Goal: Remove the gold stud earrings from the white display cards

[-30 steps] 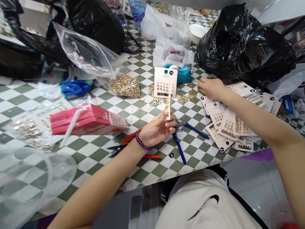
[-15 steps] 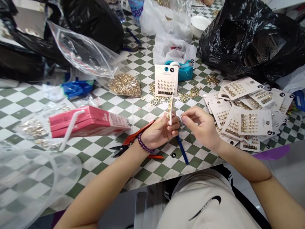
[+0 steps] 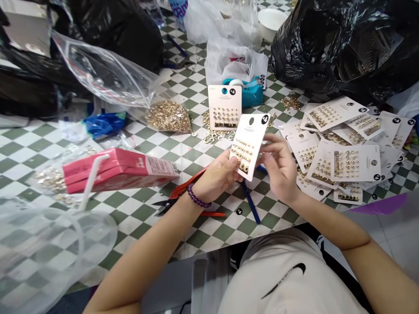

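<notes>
While the left hand [image 3: 218, 174] is pinching the lower corner of a white earring card [image 3: 249, 144], the right hand [image 3: 280, 168] is half-curling at its right edge, fingertips touching; whether it is gripping is unclear. The card is hovering tilted above the checkered tabletop [image 3: 209, 226], beside a pile of filled cards [image 3: 347, 163].

On the table [image 3: 144, 209], the tape dispenser [image 3: 250, 93] sits just behind the standing card [image 3: 224, 107]. The bag of earrings [image 3: 168, 117] and the carton [image 3: 121, 169] lie left of it, the card pile [image 3: 347, 161] right, and the held card [image 3: 248, 146] and scissors [image 3: 183, 196] before it.
</notes>
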Action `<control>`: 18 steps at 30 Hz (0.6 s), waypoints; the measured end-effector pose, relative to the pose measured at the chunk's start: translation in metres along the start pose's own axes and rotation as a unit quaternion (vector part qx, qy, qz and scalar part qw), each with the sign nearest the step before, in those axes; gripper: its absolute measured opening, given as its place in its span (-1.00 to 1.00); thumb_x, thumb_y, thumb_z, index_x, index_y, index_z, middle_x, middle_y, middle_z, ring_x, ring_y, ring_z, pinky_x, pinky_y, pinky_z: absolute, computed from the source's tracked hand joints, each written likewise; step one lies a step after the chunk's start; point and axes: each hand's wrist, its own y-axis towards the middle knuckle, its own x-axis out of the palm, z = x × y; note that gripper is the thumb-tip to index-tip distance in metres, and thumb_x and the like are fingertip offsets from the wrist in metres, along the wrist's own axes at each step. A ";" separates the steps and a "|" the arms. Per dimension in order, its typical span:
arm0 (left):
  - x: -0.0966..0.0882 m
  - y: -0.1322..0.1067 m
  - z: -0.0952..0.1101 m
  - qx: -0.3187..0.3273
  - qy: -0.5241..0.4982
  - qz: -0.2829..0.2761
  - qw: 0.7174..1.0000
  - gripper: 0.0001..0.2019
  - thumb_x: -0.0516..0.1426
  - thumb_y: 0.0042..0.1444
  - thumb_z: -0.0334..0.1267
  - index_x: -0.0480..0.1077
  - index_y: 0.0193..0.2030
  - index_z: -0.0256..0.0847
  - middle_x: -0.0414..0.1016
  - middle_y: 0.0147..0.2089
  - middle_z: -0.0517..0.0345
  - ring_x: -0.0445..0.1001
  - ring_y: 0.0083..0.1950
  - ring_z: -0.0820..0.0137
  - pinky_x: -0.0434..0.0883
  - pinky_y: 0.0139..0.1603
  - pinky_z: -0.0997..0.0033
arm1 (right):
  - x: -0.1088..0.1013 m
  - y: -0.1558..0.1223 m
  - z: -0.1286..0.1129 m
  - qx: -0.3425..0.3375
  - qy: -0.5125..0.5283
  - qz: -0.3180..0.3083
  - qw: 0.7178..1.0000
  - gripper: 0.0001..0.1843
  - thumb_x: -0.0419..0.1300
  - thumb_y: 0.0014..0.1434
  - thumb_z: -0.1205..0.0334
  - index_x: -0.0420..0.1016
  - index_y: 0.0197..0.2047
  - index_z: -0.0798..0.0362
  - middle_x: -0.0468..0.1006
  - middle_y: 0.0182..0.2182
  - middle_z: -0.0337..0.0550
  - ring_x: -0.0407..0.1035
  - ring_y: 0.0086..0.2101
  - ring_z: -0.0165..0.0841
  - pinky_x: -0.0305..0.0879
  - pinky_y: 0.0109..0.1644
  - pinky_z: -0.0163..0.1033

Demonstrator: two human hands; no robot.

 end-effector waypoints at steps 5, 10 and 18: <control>0.002 0.000 0.001 -0.013 0.039 0.010 0.999 -0.50 0.33 -0.10 0.07 0.29 -0.20 -0.25 0.35 -0.39 0.22 0.29 -0.49 0.60 0.32 -0.52 0.67 | -0.019 0.011 0.004 -0.295 -0.119 -0.079 0.945 -0.80 0.04 0.22 0.36 0.27 -0.11 -0.11 0.23 0.18 -0.12 0.40 -0.06 -0.32 0.50 -0.21 -0.20; 0.000 -0.001 0.000 -0.085 0.057 -0.008 0.995 -0.47 0.30 -0.13 0.17 0.24 -0.34 -0.25 0.26 -0.49 0.26 0.23 -0.54 0.59 0.36 -0.50 0.59 | -0.027 0.018 0.002 -0.301 -0.148 -0.071 0.939 -0.73 0.09 0.18 0.42 0.31 -0.07 -0.07 0.48 -0.16 -0.09 0.42 -0.14 -0.31 0.46 -0.19 -0.17; -0.004 -0.005 0.008 0.078 0.343 0.069 0.934 -0.32 -0.14 0.09 0.38 0.37 -0.41 -0.27 0.33 -0.46 0.07 0.27 -0.44 0.43 0.27 -0.39 0.47 | -0.026 0.017 -0.002 -0.162 -0.037 0.025 0.986 -0.79 0.09 0.20 0.44 0.37 -0.15 -0.03 0.39 -0.27 -0.14 0.35 -0.25 -0.38 0.35 -0.26 -0.23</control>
